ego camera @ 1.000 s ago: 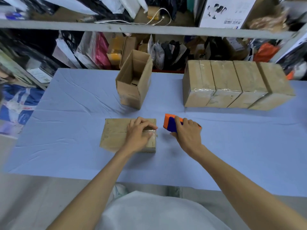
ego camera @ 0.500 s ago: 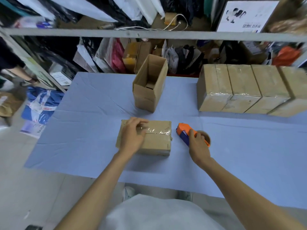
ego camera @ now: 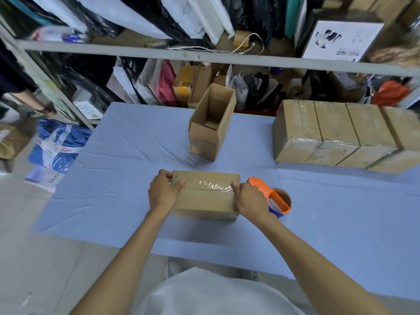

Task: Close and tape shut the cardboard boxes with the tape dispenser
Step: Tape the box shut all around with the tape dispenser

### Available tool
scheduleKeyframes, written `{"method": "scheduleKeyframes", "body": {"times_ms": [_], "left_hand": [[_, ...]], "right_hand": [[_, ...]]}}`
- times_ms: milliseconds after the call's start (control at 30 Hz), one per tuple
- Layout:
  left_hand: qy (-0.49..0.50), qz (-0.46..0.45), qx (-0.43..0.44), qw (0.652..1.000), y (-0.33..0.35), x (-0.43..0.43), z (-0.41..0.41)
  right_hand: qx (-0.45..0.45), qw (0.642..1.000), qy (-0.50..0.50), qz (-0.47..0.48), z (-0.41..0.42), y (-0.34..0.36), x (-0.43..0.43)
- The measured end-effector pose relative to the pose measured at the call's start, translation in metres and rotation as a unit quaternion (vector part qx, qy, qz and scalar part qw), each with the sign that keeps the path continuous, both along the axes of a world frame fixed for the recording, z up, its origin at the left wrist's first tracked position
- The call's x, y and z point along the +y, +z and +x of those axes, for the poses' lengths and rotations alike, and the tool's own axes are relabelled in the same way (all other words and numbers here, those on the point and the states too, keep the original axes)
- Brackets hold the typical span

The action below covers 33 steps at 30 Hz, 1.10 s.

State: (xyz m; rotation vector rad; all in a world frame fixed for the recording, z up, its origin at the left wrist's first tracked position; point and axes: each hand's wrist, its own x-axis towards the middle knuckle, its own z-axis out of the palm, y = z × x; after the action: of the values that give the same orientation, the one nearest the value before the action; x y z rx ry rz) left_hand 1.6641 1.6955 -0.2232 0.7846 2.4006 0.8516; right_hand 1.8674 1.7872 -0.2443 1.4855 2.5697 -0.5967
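Centre frame: we grip taped box [ego camera: 205, 197] at both ends, left hand [ego camera: 162, 192] and right hand [ego camera: 250, 201] curled round edges. Tape dispenser [ego camera: 273, 197] on tabletop [ego camera: 136, 155], just right. We judge seam done; next, set aside, fetch open box [ego camera: 211, 123] upper centre.

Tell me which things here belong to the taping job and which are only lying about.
Job: held box, open box, dispenser, taped boxes.
Lying about: pink bag, blue bag, orange bag, white carton.
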Motion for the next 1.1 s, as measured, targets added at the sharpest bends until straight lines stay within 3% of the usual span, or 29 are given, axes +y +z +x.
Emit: {"method": "scheduleKeyframes", "body": {"times_ms": [200, 267, 400, 500, 733, 833, 933, 1033, 1100], "left_hand": [[0.000, -0.026, -0.009, 1.000, -0.002, 0.004, -0.005], [-0.003, -0.030, 0.005, 1.000, -0.003, 0.005, -0.005], [-0.015, -0.042, 0.037, 0.998, -0.007, 0.004, -0.004], [-0.019, -0.038, 0.053, 0.998, -0.007, 0.004, -0.003], [-0.038, -0.073, 0.041, 0.996, -0.001, 0.014, -0.006], [-0.055, -0.102, -0.015, 0.993, 0.005, 0.017, -0.013], [-0.101, -0.134, -0.006, 0.986, 0.009, 0.021, -0.012], [-0.222, -0.103, 0.063, 0.968, 0.012, 0.031, -0.003], [-0.268, -0.098, 0.057, 0.957, 0.014, 0.038, 0.005]], "right_hand": [[0.044, 0.987, -0.151, 0.014, -0.005, 0.018, 0.001], [0.069, 0.982, -0.174, -0.023, -0.007, 0.019, -0.001], [0.069, 0.976, -0.171, -0.112, -0.007, 0.027, 0.002], [0.029, 0.982, -0.169, -0.079, -0.012, 0.028, 0.004], [0.048, 0.978, -0.201, -0.033, -0.017, 0.028, 0.008], [0.075, 0.975, -0.207, -0.026, -0.017, 0.027, 0.012], [0.099, 0.972, -0.208, -0.037, -0.015, 0.028, 0.016], [0.085, 0.976, -0.199, -0.036, -0.017, 0.028, 0.017], [0.106, 0.974, -0.195, -0.049, -0.017, 0.028, 0.018]]}}
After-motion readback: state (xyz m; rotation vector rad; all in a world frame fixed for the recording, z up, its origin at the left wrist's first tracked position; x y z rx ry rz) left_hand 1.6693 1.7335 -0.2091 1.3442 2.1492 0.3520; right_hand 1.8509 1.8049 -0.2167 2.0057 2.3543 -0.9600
